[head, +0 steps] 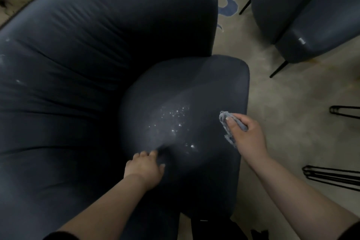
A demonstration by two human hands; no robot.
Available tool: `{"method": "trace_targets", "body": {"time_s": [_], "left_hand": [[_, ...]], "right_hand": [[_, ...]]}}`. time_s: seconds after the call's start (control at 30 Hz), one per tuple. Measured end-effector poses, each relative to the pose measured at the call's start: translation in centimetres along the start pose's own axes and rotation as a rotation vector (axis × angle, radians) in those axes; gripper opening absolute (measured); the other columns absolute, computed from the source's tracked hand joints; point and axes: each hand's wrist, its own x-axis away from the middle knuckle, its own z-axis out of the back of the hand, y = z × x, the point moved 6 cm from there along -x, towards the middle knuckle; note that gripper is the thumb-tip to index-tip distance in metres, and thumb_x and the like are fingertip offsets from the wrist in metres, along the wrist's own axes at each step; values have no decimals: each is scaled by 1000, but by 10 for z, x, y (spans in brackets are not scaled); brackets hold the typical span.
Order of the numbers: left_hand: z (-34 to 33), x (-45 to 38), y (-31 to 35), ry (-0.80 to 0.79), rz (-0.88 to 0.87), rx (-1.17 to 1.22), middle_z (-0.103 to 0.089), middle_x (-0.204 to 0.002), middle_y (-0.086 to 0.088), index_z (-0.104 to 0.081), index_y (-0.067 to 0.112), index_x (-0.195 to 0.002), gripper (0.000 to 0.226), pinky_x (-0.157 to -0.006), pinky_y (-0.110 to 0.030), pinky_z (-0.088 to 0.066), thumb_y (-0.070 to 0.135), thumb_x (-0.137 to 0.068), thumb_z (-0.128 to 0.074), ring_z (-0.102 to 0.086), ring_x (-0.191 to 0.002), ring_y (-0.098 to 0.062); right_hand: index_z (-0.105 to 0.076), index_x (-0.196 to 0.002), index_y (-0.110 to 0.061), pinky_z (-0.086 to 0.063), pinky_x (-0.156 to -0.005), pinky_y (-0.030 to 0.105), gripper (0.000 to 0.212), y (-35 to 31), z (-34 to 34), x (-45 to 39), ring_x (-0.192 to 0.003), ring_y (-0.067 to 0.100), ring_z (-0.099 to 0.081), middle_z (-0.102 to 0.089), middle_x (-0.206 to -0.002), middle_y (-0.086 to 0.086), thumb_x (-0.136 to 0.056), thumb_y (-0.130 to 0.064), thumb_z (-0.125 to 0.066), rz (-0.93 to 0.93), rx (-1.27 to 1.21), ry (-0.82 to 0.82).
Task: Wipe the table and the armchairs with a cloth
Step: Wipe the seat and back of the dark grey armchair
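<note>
Dark leather covers the armchair (93, 48) that fills most of the view, its seat cushion (185, 103) speckled with pale crumbs (175, 121) near the middle. The right hand (245, 132) grips a bunched grey cloth (227, 122), thumb pressed over it, at the cushion's right edge beside the crumbs. The left hand (145, 169) rests on the cushion's near part with its fingers curled into the leather, seemingly pinching a fold. A second armchair (307, 11) stands well apart at upper right on the beige carpet (288, 122). Black wire legs (335, 177) show at the right edge.
</note>
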Motion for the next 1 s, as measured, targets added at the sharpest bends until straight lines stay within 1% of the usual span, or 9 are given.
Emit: {"method": "trace_targets", "body": {"time_s": [0.07, 0.1, 0.2, 0.33, 0.5, 0.67, 0.8, 0.9, 1.0], "left_hand": [[-9, 3, 2, -7, 31, 39, -44, -136, -5, -31, 25, -141, 56, -96, -40, -39, 53, -92, -36, -39, -126, -26], [-13, 5, 4, -5, 44, 61, -44, -136, -5, -31, 26, -141, 56, -96, -39, -39, 53, -92, -36, -39, -125, -26], [-17, 13, 7, 42, 91, 132, -45, -134, -5, -33, 26, -139, 53, -94, -39, -41, 52, -93, -36, -41, -124, -26], [-17, 26, 7, 141, 160, 252, -46, -131, -2, -38, 25, -133, 49, -90, -37, -43, 51, -93, -38, -43, -120, -25], [-21, 26, 11, 222, 187, 341, -44, -134, -3, -34, 25, -135, 51, -90, -38, -42, 50, -92, -40, -42, -120, -26], [-25, 5, 10, 222, 194, 413, -36, -143, -4, -25, 26, -141, 58, -95, -42, -38, 52, -91, -39, -37, -125, -28], [-26, -6, 5, 218, 237, 399, -29, -149, -6, -20, 28, -143, 62, -96, -43, -37, 55, -90, -37, -35, -128, -30], [-32, -16, 3, 202, 294, 422, -25, -152, -7, -16, 30, -146, 66, -98, -44, -36, 57, -90, -37, -31, -131, -31], [-43, -28, 6, 199, 377, 479, -21, -154, -7, -15, 30, -147, 67, -101, -45, -35, 58, -89, -37, -28, -134, -32]], "right_hand": [[-69, -83, -36, -56, -71, 23, 11, 5, -4, -3, -80, 0, -66, -72, -91, -6, -87, -26, -65, 20, 42, -26], [-70, -85, -35, -56, -75, 24, 9, 9, -5, -6, -83, 2, -66, -72, -92, -5, -87, -29, -64, 16, 59, -50], [-71, -95, -29, -56, -83, 45, 13, 16, -7, -13, -93, 13, -67, -70, -99, -4, -86, -35, -64, -18, 70, -127], [-72, -96, -23, -54, -85, 48, 13, 12, -5, -25, -94, 18, -67, -70, -99, 1, -87, -29, -65, 3, 89, -196], [-70, -91, -24, -53, -78, 28, 6, 1, -5, -33, -85, 12, -67, -71, -95, 4, -87, -23, -66, 92, 188, -175], [-70, -89, -22, -55, -64, 21, 5, -7, -12, -32, -71, 5, -66, -71, -84, 2, -86, -19, -67, 112, 209, -134], [-72, -94, -18, -55, -75, 29, 11, -4, -14, -37, -79, 13, -68, -72, -86, 0, -86, -23, -66, 108, 261, -131], [-72, -94, -18, -55, -74, 27, 12, 4, -20, -48, -81, 13, -68, -72, -89, 2, -86, -25, -67, 116, 309, -190], [-72, -96, -18, -56, -80, 34, 14, 13, -34, -66, -86, 16, -67, -70, -94, 5, -86, -26, -66, 107, 332, -310]]}}
